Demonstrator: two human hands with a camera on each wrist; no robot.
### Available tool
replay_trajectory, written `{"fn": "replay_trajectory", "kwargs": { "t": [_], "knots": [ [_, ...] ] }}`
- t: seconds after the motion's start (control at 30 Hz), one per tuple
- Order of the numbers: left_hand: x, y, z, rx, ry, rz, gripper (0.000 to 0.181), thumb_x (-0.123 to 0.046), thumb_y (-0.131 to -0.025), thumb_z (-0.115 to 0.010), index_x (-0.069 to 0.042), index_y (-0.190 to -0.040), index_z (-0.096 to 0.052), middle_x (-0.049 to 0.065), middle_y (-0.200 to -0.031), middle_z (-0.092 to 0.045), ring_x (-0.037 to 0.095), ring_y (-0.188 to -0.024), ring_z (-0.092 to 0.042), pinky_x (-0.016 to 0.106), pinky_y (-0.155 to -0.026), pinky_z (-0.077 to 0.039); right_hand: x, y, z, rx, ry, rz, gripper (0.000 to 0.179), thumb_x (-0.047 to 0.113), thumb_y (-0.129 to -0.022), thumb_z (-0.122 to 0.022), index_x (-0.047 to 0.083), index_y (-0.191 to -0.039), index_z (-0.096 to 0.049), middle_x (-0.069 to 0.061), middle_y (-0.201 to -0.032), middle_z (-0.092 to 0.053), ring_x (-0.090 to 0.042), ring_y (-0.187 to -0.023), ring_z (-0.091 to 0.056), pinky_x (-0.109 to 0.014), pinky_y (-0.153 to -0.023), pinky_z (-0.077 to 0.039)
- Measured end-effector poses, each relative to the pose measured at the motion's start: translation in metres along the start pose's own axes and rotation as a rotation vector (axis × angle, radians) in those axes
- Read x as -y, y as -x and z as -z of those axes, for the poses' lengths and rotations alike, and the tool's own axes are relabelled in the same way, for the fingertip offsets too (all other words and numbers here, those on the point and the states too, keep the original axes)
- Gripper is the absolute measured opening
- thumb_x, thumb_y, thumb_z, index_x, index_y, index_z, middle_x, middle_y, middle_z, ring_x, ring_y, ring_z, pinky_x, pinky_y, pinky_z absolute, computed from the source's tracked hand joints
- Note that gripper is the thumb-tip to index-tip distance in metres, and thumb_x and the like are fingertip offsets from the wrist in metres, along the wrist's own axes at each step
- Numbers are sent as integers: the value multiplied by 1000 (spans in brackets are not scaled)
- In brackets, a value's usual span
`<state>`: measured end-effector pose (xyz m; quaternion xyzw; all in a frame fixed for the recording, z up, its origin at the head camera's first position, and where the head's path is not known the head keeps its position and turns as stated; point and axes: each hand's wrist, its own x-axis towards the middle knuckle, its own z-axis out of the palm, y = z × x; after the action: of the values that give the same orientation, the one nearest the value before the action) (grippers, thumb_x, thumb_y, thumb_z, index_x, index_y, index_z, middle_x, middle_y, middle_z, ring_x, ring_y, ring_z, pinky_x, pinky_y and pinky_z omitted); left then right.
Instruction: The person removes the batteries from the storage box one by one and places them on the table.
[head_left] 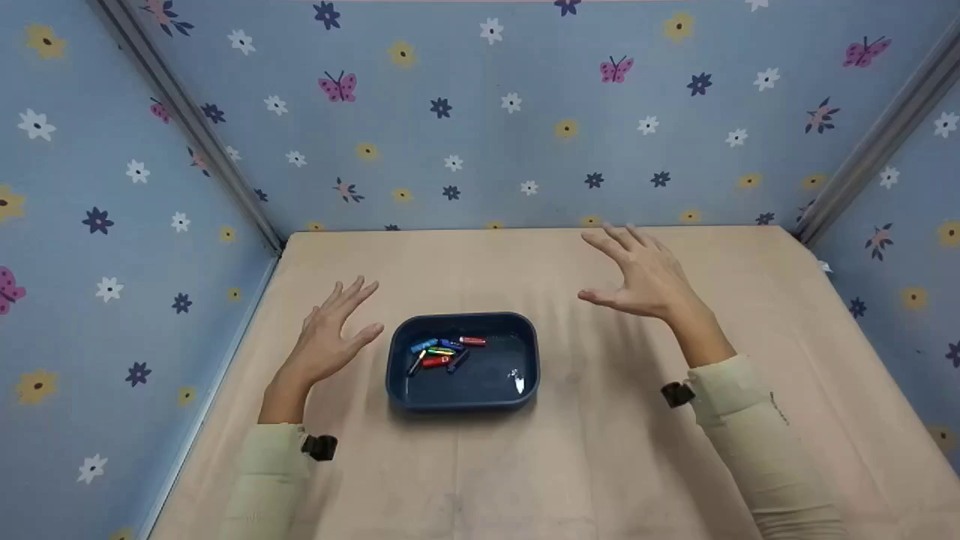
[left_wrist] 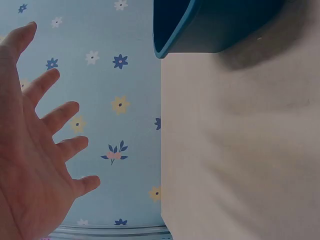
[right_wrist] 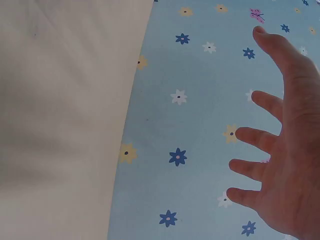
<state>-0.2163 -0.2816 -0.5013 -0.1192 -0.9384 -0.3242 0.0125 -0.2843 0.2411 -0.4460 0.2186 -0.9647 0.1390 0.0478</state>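
Note:
A dark blue rectangular tub (head_left: 487,386) stands on the table, left of the middle in the head view. Several small batteries (head_left: 436,362) in red, blue, green and black wrappers lie in a loose heap at its left side. My left hand (head_left: 324,343) hovers just left of the tub, fingers spread and holding nothing. Farther off, on the tub's right, my right hand (head_left: 641,277) is raised with its fingers apart, also holding nothing. In the left wrist view a corner of the tub (left_wrist: 200,30) shows at the top, beyond the left hand (left_wrist: 37,150). Only the right hand (right_wrist: 295,145), table and wall appear in the right wrist view.
A beige cloth (head_left: 525,472) covers the table. Blue flowered panels (head_left: 480,112) wall it at the back and both sides, with grey metal posts (head_left: 202,127) at the corners. Small black devices (head_left: 321,448) sit at both wrists, on pale sleeves (head_left: 757,442).

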Motion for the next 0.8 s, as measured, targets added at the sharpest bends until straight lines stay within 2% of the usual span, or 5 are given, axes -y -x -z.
{"fn": "replay_trajectory", "kwargs": {
  "t": [0.27,0.5,0.67,0.8],
  "knots": [
    [8,8,-6,3,45,-5,76,-40,-108,-71,-25,-177,-41,14,-189,-28,50,-177,-14,90,-132,-6,12,-6,-6,21,-46,13,96,65,-93,-81,30,-175,-44,-16,-184,-39,-51,-171,-32,-79,-135,-29],
    [14,12,-11,-9,101,-18,76,-36,-108,-73,-24,-176,-41,13,-188,-29,51,-177,-15,87,-135,-10,20,-11,-13,28,-78,44,97,64,-92,-83,32,-175,-44,-15,-184,-40,-50,-170,-37,-82,-125,-41],
    [18,16,-20,11,146,-11,78,-36,-107,-75,-24,-176,-42,13,-188,-30,51,-177,-16,83,-137,-14,24,-16,-20,36,-173,75,94,59,-93,-85,31,-173,-47,-13,-181,-45,-46,-168,-40,-80,-122,-45],
    [22,20,-29,11,187,-13,77,-31,-106,-76,-21,-175,-44,16,-187,-32,54,-175,-18,81,-138,-14,27,-20,-26,56,-261,106,88,51,-94,-86,29,-171,-51,-13,-178,-50,-45,-166,-44,-79,-126,-43]
  ]
}}
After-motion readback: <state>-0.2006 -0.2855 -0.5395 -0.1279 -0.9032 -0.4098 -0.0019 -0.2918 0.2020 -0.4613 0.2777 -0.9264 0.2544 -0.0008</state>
